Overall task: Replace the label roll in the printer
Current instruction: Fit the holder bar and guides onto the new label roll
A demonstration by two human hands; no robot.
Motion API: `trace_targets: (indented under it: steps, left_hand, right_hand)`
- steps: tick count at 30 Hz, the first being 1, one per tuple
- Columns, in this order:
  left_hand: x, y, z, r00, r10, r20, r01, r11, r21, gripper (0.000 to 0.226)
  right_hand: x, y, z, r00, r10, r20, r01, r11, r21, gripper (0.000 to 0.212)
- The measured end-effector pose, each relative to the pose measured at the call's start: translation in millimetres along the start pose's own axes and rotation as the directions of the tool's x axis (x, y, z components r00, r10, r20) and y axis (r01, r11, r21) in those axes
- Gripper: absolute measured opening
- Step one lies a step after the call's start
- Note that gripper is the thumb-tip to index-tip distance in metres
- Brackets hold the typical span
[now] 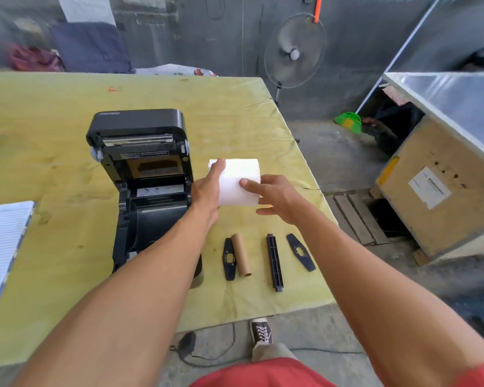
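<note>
The left hand (207, 191) grips the left end of a smooth white paper roll (239, 174), thumb laid along it. The right hand (277, 195) cups the right end, thumb on top and fingers loosely curled below. The roll is held over the yellow-green tabletop (235, 115), just beside the open black plastic printer (140, 174). A brown cardboard tube (241, 254) lies nearer.

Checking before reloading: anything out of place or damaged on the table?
Nothing stands out. By the open black label printer, the brown cardboard tube, black spindle bar and two black flat guides lie in a row on the yellow table. The white paper roll looks intact.
</note>
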State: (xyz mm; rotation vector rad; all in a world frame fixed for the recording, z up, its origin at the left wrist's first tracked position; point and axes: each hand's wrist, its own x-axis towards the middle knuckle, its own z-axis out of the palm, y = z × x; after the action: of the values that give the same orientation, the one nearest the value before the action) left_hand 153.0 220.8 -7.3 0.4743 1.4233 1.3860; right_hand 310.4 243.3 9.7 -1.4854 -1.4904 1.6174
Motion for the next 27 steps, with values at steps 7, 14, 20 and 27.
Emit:
trace_targets:
  steps: [7, 14, 20, 27]
  left_hand:
    - [-25, -4, -23, 0.992, -0.045, 0.117, 0.041, 0.999, 0.030, 0.034]
    - [-32, -14, -22, 0.995, 0.039, 0.096, -0.052, 0.988, 0.145, 0.033]
    - [-28, -19, -1, 0.993, 0.072, -0.099, -0.062, 0.993, 0.101, 0.045]
    - [-11, -32, 6, 0.994, -0.024, -0.110, 0.024, 1.000, 0.004, 0.033]
  right_hand:
    - [-29, 12, 19, 0.993, -0.016, -0.120, 0.032, 0.990, 0.135, 0.037]
    - [-36, 18, 12, 0.993, 0.036, -0.114, -0.015, 0.983, 0.182, 0.038]
    - [-32, 9, -8, 0.996, 0.069, -0.050, -0.061, 0.988, 0.143, 0.065]
    - [6, 42, -28, 0.946, 0.203, -0.252, -0.214, 0.977, -0.020, 0.032]
